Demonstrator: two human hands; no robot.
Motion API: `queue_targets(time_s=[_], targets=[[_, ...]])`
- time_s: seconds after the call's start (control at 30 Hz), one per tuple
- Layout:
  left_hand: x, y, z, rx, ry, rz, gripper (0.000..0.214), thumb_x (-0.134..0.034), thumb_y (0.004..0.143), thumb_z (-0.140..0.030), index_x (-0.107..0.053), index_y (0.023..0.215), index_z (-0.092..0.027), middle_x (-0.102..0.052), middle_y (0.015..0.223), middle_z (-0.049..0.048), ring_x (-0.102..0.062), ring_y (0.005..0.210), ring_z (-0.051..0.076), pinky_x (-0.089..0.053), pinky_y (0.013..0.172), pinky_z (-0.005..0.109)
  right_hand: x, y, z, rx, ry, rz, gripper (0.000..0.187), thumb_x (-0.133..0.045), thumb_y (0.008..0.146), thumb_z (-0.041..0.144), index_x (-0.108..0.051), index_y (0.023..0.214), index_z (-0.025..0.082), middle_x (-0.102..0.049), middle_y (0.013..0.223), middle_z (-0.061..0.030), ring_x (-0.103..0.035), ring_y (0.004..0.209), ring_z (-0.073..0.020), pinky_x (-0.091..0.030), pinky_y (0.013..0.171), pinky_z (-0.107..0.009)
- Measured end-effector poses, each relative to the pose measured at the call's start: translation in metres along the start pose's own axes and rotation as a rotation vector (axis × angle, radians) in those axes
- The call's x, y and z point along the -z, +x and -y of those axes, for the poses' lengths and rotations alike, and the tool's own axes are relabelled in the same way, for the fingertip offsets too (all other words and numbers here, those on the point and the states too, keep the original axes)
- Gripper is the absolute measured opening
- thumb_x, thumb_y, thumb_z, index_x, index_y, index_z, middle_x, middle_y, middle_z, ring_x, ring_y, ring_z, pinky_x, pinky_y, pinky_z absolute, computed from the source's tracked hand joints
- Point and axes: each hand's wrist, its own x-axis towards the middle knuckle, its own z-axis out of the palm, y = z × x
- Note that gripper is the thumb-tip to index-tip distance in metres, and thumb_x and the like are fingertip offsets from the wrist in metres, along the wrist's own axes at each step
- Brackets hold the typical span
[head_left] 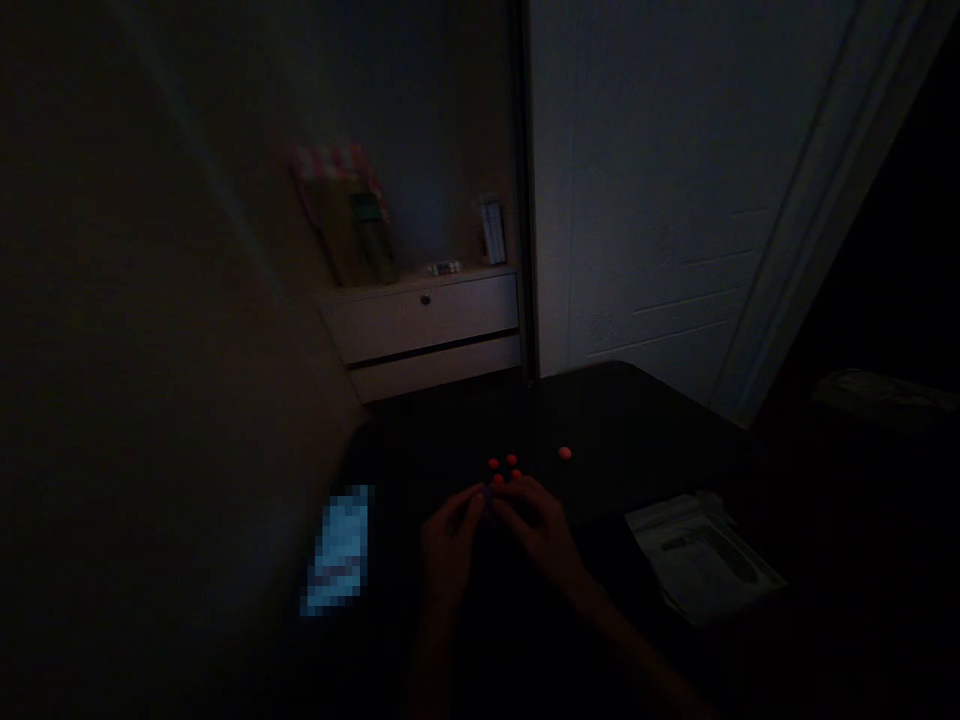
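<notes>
Over the near part of the dark table, my left hand and my right hand meet at their fingertips. Between them they pinch a small purple lump; the dim light hides its exact kind. Both hands have their fingers closed. Just beyond the fingertips lie several small red balls, among them one red ball and another red ball. The nearest ones are partly hidden by my right fingers. Farther right rests a lone, paler orange-red ball.
The dark table ends near a white door. A flat plastic bag lies to the right, and a glowing, pixelated screen to the left. Behind stands a drawer cabinet with a green-capped bottle on top.
</notes>
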Motion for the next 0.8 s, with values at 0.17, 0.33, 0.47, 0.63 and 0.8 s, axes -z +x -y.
queue_targets(time_s=[0.17, 0.33, 0.47, 0.63, 0.8], targets=[[-0.0006, -0.0008, -0.0009, -0.012, -0.017, -0.02, 0.035, -0.078, 0.081, -0.046, -0.082, 0.101, -0.018, -0.082, 0.106, 0.0123, -0.077, 0.102, 0.03, -0.059, 0.096, 0.042, -0.0002, 0.0003, 0.0012, -0.016, 0.006, -0.002, 0.013, -0.072, 0.094, 0.03, -0.079, 0.103, 0.025, -0.077, 0.104, -0.0057, -0.071, 0.101, -0.0242, -0.054, 0.092, -0.036], [0.0007, -0.0018, -0.0012, -0.025, -0.008, 0.011, 0.033, -0.077, 0.082, -0.045, -0.083, 0.101, -0.019, -0.082, 0.107, 0.0116, -0.077, 0.103, 0.029, -0.059, 0.096, 0.041, -0.002, 0.0002, 0.0024, -0.104, 0.047, -0.013, 0.018, -0.072, 0.093, 0.034, -0.076, 0.108, 0.025, -0.077, 0.109, -0.0055, -0.072, 0.102, -0.0244, -0.055, 0.092, -0.036], [0.0006, -0.0022, -0.0002, -0.065, 0.042, 0.01, 0.033, -0.075, 0.084, -0.046, -0.083, 0.102, -0.019, -0.082, 0.108, 0.0116, -0.077, 0.104, 0.029, -0.059, 0.097, 0.042, -0.0016, 0.0011, 0.0001, -0.105, 0.04, 0.009, 0.021, -0.07, 0.094, 0.034, -0.076, 0.111, 0.025, -0.077, 0.112, -0.0065, -0.072, 0.107, -0.0251, -0.055, 0.096, -0.038], [-0.0016, -0.0018, 0.003, -0.018, 0.019, -0.028, 0.036, -0.076, 0.082, -0.046, -0.082, 0.106, -0.019, -0.081, 0.112, 0.0118, -0.076, 0.107, 0.03, -0.058, 0.099, 0.043, -0.0002, 0.0022, -0.0017, -0.138, 0.054, 0.036, 0.021, -0.071, 0.092, 0.036, -0.076, 0.109, 0.024, -0.077, 0.109, -0.0066, -0.074, 0.102, -0.0249, -0.058, 0.091, -0.037], [-0.0023, -0.0015, 0.0022, -0.026, 0.001, -0.055, 0.035, -0.077, 0.081, -0.047, -0.081, 0.1, -0.018, -0.082, 0.106, 0.012, -0.077, 0.102, 0.029, -0.06, 0.095, 0.041, -0.0026, 0.0026, 0.0001, -0.193, 0.102, -0.001, 0.024, -0.073, 0.09, 0.041, -0.076, 0.106, 0.023, -0.079, 0.107, -0.0068, -0.075, 0.099, -0.0256, -0.058, 0.089, -0.036]])
